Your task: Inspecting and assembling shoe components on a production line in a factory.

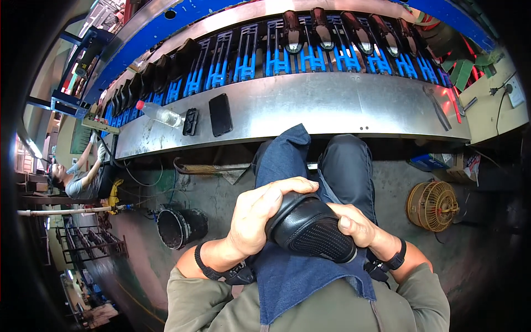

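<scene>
Two bare hands grip a black leather shoe (310, 228) at the centre of the frame, just below the middle, above the wearer's lap. The left hand (255, 214) curls round its left side, fingers reaching over the top edge; the right hand (358, 226) closes on the right side, thumb in view and the other fingers largely hidden. The shoe's smooth leather meets a panel dotted with small holes. It looks light enough for one hand, with leather that probably yields under pressure, though the stiffness inside cannot be told. The glossy part may slip and mark, so the firmest hold is likely along both sides, clear of the dotted panel. Beneath lies a blue denim cloth (301, 282). Across the upper frame runs a metal ledge (310, 105) bearing a phone (220, 115) and a clear bottle (161, 114). Beyond it, dark shoes (355, 33) sit on blue racks (277, 62). A round fan (431, 206) stands at right, a black bucket (200, 222) at lower left.
</scene>
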